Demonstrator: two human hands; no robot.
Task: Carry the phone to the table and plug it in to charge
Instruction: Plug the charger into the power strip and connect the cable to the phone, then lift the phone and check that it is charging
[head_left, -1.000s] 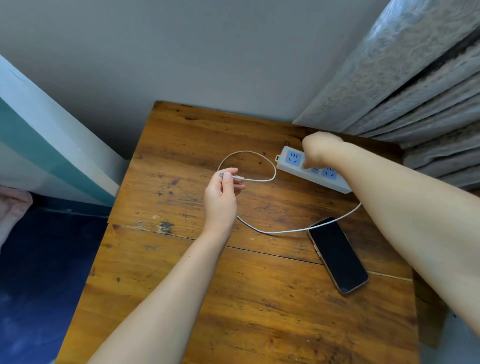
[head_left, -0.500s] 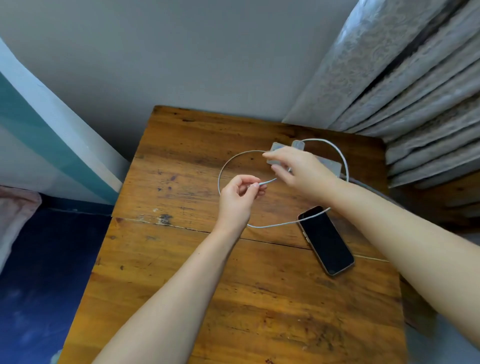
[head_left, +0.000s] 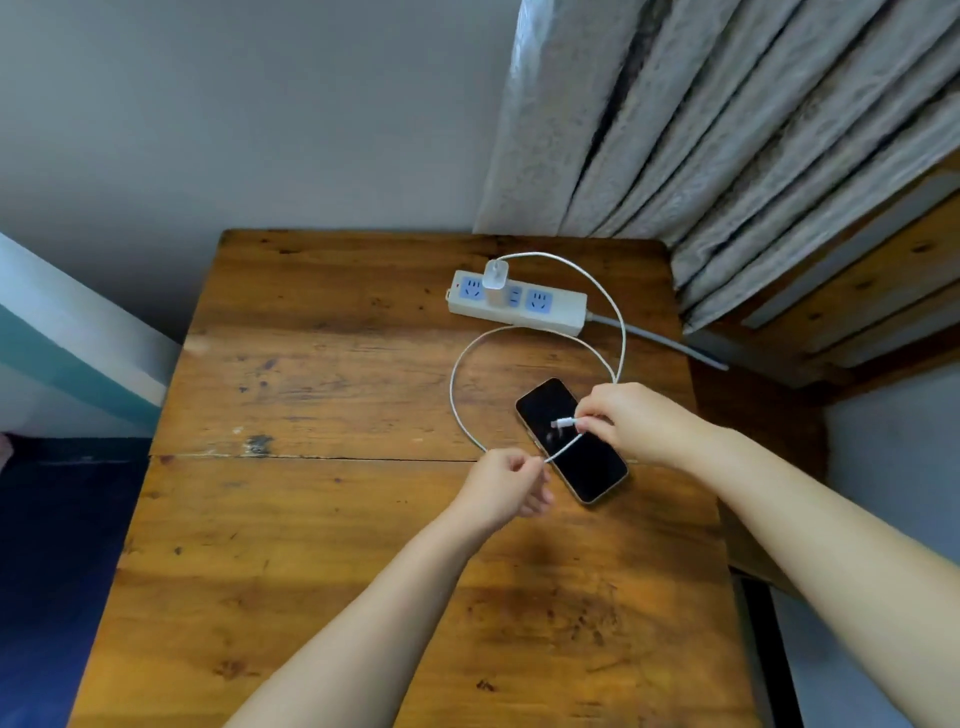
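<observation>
1. Since half a second ago, the right hand (head_left: 636, 423) has come away from the power strip (head_left: 517, 302) toward the near side and now hovers over the phone (head_left: 571, 439); the left hand (head_left: 501, 488) has dropped back toward the near edge, and the white charger plug (head_left: 494, 280) now stands uncovered in the strip.

2. Head view, hands: the right hand pinches the white cable (head_left: 457, 364) just behind its connector (head_left: 562, 423), thumb and fingers closed on it, with the metal tip pointing left above the dark screen. The left hand is closed around the same cable a little farther along, just off the phone's near-left side (its fingers curl inward, so the exact grip is hidden).

3. Head view, phone: it lies flat and screen-up on the wooden table (head_left: 332, 519), right of centre, set diagonally, its far end pointing toward the strip. The connector is not in the phone.

4. Head view, cable: from the plug it arcs right, curves down behind the right hand, loops back left in front of the strip, and runs down to the left hand.

5. Head view, surroundings: the strip lies near the table's far edge, its grey cord (head_left: 657, 338) trailing off to the right; a pale curtain (head_left: 727, 130) hangs behind the far right corner.
</observation>
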